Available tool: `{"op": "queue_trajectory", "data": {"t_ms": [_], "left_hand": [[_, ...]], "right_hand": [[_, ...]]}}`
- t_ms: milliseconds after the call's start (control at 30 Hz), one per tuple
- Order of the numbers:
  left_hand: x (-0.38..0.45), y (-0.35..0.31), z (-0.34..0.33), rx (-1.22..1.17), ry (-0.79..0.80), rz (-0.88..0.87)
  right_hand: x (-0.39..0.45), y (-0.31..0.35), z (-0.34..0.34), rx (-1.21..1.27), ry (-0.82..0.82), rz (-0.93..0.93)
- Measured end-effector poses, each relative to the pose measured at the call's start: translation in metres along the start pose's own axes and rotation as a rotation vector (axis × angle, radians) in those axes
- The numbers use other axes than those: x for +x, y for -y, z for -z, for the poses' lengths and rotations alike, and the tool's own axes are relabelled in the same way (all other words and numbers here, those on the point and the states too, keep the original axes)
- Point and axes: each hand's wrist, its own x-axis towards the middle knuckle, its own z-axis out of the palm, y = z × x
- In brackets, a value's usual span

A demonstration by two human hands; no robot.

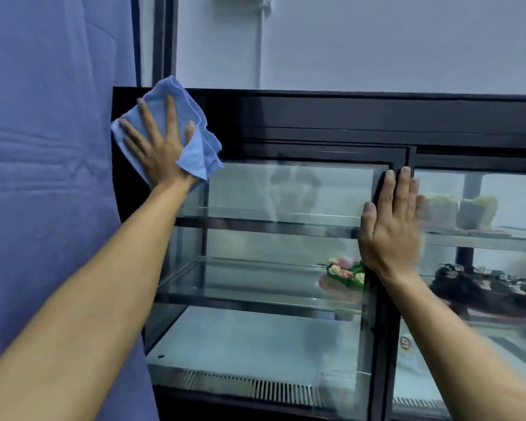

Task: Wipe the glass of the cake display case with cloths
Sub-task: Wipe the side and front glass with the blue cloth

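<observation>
The cake display case [316, 123] has a black frame and glass panes with glass shelves inside. My left hand [158, 147] lies flat with spread fingers on a blue cloth [195, 147], pressing it against the case's upper left corner, at the top of the left side pane. My right hand [390, 226] rests flat, fingers straight and together, on the black vertical door frame [380, 344] between the two front panes. The left front glass pane [271, 284] shows faint reflections.
Inside the case sit a flower-decorated cake [345, 273], a dark chocolate cake [486, 291] and pale cake slices [459, 211] on the right shelves. A blue quilted curtain [49, 177] hangs at the left, right against the case. A pale wall is behind.
</observation>
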Motion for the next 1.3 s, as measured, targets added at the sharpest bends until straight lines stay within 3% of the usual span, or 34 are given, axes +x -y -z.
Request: {"op": "queue_trajectory", "data": {"t_ms": [167, 233, 333, 433, 667, 767, 867, 933, 1033, 1133, 1200, 1300], "left_hand": [[-0.053, -0.156, -0.023, 0.01, -0.1, -0.49], [-0.089, -0.208, -0.022, 0.012, -0.025, -0.736], [-0.094, -0.214, -0.024, -0.014, 0.024, -0.961], [-0.056, -0.15, -0.027, -0.116, -0.042, -0.862], [0.036, 0.065, 0.012, 0.018, 0.053, -0.409], [0.043, 0.079, 0.014, 0.027, 0.05, -0.263], [0.032, 0.037, 0.008, 0.042, -0.024, -0.072], [0.013, -0.011, -0.002, 0.042, -0.045, -0.163], [-0.023, -0.071, -0.009, 0.018, -0.069, -0.555], [-0.025, -0.057, -0.009, -0.002, 0.0, -0.848], [-0.008, -0.012, -0.008, -0.01, -0.013, -0.833], [0.011, 0.072, -0.003, -0.012, -0.026, -0.56]], "right_hand": [[0.001, 0.002, -0.004, 0.003, -0.037, -0.003], [0.0, -0.002, -0.006, 0.036, -0.052, -0.016], [-0.003, -0.007, -0.003, 0.079, -0.042, 0.002], [-0.004, -0.006, -0.001, 0.031, -0.055, 0.006], [-0.004, -0.004, 0.002, 0.026, -0.017, -0.013], [-0.006, -0.002, 0.0, 0.005, -0.028, -0.011], [-0.006, 0.0, -0.001, -0.014, -0.019, -0.017], [-0.006, 0.001, -0.002, -0.016, -0.022, -0.03], [-0.004, 0.002, -0.002, -0.001, -0.009, -0.056], [-0.005, 0.002, 0.0, 0.013, -0.001, -0.056], [-0.004, 0.002, 0.001, 0.019, 0.007, -0.051], [-0.005, 0.006, 0.002, 0.01, 0.018, -0.07]]}}
